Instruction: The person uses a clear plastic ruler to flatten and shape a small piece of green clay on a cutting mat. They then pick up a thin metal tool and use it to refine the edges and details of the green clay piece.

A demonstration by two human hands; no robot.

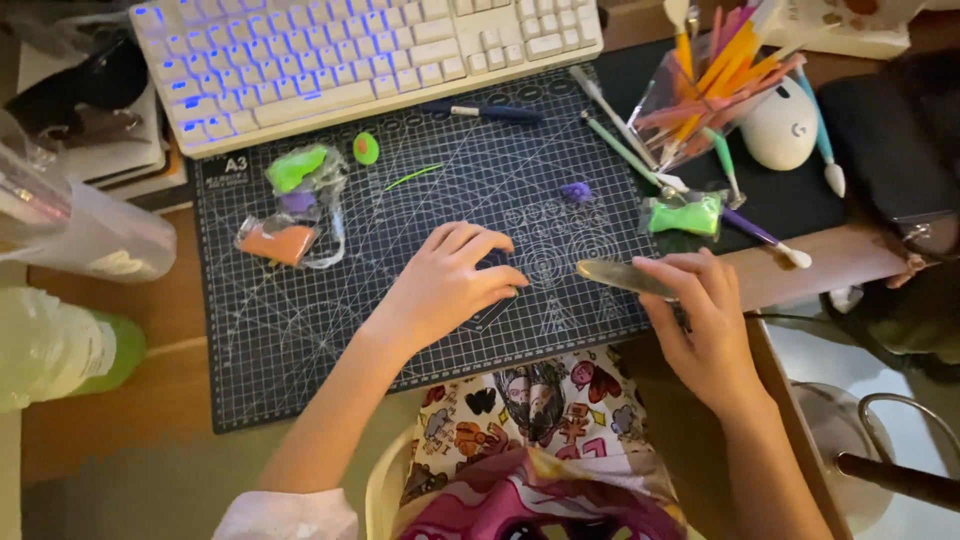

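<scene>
My left hand rests palm down on the dark gridded cutting mat, fingers curled over a small dark piece that is mostly hidden. My right hand holds a thin flat blade-like tool at the mat's right edge, its tip pointing left toward my left hand. A small purple clay lump lies on the mat above the hands. A green clay ball and a thin green clay strand lie further up.
Plastic bags with green, purple and orange clay lie at the mat's left. A bag of green clay, a clear cup of sculpting tools, a white mouse, a lit keyboard and a pen surround the mat.
</scene>
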